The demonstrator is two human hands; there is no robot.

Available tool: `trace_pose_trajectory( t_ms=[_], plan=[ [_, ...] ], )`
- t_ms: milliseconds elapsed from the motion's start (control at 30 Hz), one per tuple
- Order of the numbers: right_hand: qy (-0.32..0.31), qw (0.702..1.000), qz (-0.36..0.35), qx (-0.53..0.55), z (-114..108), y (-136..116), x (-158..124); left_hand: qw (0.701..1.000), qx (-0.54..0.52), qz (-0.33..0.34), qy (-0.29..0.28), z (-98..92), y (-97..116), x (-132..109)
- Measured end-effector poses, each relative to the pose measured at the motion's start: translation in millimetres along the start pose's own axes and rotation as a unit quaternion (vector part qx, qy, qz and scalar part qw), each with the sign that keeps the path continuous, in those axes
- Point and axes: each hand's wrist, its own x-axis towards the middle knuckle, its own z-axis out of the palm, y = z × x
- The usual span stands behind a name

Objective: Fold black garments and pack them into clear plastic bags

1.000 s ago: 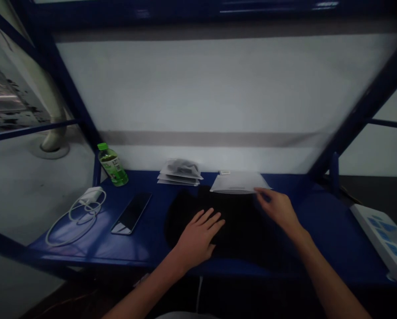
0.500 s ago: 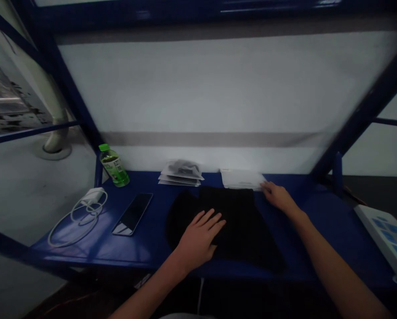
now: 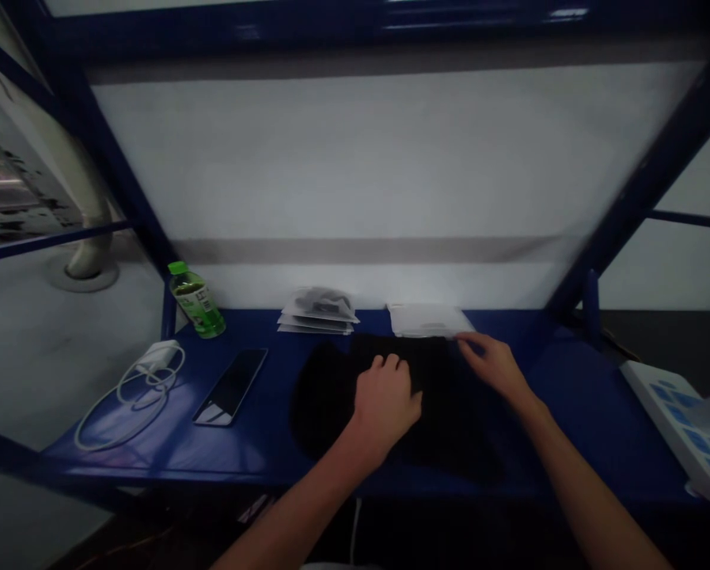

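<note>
A dark piece of folded cloth (image 3: 431,412), apparently a black garment, lies on the blue shelf in front of me. My left hand (image 3: 386,396) rests on its middle, fingers curled into the fabric with the tips hidden. At the cloth's far right corner, my right hand (image 3: 491,360) has thumb and forefinger close together on the near right corner of a stack of frosted plastic bags (image 3: 426,318). Just left of that stack lie several filled zip bags (image 3: 317,310) with dark contents showing through.
A phone (image 3: 233,388) and a white charger with a coiled cable (image 3: 157,356) lie on the left of the shelf (image 3: 236,455). A green-capped drink bottle (image 3: 197,301) stands behind them. On the right is a white and blue box (image 3: 681,419). Blue metal posts frame the shelf.
My left hand has slid right over the cloth, its spread fingers now curled. My right hand has shifted slightly toward the bags' near corner. The view has moved a little.
</note>
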Motion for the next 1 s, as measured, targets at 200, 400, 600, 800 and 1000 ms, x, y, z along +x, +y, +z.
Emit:
trace_pose_trajectory(
  t_ms=[200, 400, 600, 800, 1000],
  plan=[
    [-0.023, 1.0, 0.001, 0.016, -3.0, -1.2, -0.6, 0.997, -0.038, -0.037, -0.061, 20.7, 35.9, 35.5],
    [-0.024, 0.999, 0.028, 0.021, -8.6, -3.3, -1.5, 0.984, -0.167, 0.049, -0.024, 24.1, 25.3, 31.4],
    [-0.031, 0.999, 0.035, 0.018, -10.8, -1.4, -7.9, 0.992, -0.098, 0.066, -0.034, 40.1, 17.7, 23.4],
    [-0.036, 0.999, 0.026, 0.016, -11.7, -3.9, -18.9, 0.991, -0.111, 0.065, -0.036, 50.9, 20.4, 31.5],
    [-0.002, 0.997, 0.031, 0.077, -18.2, -32.2, -22.2, 0.953, -0.303, -0.026, 0.011, 38.2, 3.0, 36.5]
  ],
)
